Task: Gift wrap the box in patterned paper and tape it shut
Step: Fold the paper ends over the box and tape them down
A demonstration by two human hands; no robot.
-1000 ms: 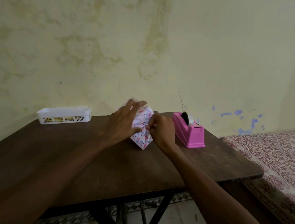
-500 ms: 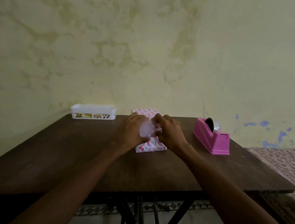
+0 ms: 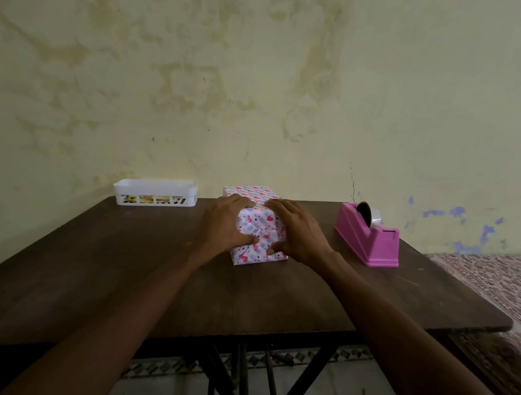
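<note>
Looking at box (image 3: 258, 228) covered in white paper, pink and blue print, near end creased. Resting flat on dark table (image 3: 123, 264), clasped between left hand (image 3: 224, 222) and right hand (image 3: 297, 231), fingers curled over top, thumbs pressing near face.

The box (image 3: 258, 226), tipped up before, now lies flat on the surface (image 3: 154, 267); left hand (image 3: 224, 222) and right hand (image 3: 300, 231) flank it
</note>
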